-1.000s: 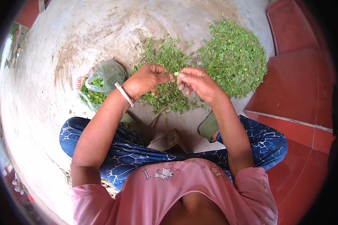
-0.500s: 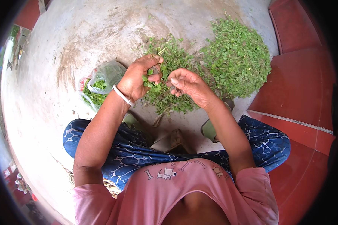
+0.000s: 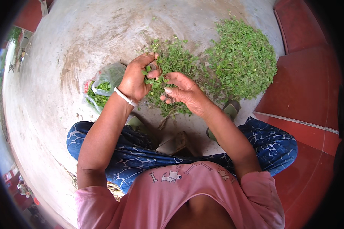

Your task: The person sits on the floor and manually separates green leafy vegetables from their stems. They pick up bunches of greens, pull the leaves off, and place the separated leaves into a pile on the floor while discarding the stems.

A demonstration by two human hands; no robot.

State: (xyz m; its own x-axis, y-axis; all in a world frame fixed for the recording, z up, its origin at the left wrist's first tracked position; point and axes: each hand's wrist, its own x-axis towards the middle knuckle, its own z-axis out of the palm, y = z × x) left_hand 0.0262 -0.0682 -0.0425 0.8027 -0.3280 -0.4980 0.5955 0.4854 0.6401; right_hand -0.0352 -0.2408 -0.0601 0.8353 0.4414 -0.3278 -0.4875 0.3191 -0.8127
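My left hand (image 3: 135, 78), with a white bangle at the wrist, is closed around the stems of a leafy green sprig (image 3: 155, 81). Close on its right, my right hand (image 3: 189, 95) has its thumb and forefinger apart at the sprig's leaves, its other fingers curled. Whether a fingertip touches a leaf is hard to tell. Greyish bands show on fingers of both hands. Beneath them a loose heap of green stems and leaves (image 3: 177, 57) lies on the floor, partly hidden by the hands.
A bigger pile of greens (image 3: 244, 57) spreads at the right, near red panels (image 3: 298, 91). Left of my left hand sits a clear plastic bag (image 3: 116, 72) with green leaves inside. A small wooden piece (image 3: 182, 143) stands between my green shoes on the concrete floor (image 3: 84, 34).
My right hand has moved left, up to the sprig, and its thumb and forefinger have spread apart. My left hand has shifted slightly left, still holding the sprig.
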